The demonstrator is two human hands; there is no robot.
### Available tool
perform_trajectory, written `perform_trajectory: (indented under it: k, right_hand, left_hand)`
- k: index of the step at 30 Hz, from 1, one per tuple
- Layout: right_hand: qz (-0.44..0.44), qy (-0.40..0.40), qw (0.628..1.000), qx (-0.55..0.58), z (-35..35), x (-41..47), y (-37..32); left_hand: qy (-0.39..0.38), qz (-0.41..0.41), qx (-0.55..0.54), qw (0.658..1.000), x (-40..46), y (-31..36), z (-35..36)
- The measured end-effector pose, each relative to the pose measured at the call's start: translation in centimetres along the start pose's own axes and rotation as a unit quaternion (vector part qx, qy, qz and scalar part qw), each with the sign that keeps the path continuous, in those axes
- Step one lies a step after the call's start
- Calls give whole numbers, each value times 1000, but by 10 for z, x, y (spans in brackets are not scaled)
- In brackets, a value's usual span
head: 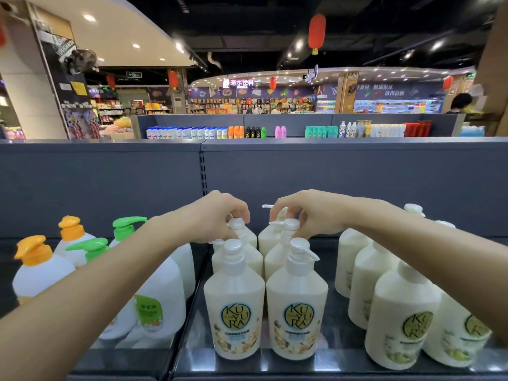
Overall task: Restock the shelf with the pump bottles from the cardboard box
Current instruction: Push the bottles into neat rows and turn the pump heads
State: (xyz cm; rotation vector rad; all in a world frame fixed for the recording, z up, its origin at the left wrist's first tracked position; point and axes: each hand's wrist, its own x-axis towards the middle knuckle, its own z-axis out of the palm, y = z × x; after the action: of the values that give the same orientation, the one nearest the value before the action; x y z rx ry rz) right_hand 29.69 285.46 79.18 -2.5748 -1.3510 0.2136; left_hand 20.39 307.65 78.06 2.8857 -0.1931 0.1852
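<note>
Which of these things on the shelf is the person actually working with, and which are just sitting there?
In the job:
- left hand and right hand, each on a pump top
- cream pump bottles in two rows
- shelf

Just nearby:
- orange-capped bottles
- green-capped bottles
- red lantern

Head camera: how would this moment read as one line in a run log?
stage: shelving | left hand: on cream pump bottle pump | right hand: on neighbouring cream bottle pump | shelf: two cream rows ahead
</note>
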Motion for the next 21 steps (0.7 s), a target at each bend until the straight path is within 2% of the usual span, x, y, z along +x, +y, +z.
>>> perform_trajectory:
  k: [11,17,18,21]
  right_hand:
    - [17,-6,1000,-4,-6,-4,-8]
    - [60,79,994,-48,-67,13,-12]
    - [69,70,994,-48,-69,21,-12]
    - [91,9,993,-81,-53,45,-9]
  left_hand:
    - [-47,-13,15,999,-3,8,-12]
    - [85,0,8,996,17,9,-75]
    - [73,-2,34,997,26,9,-76]
    - [-40,-30,121,991,54,11,-56]
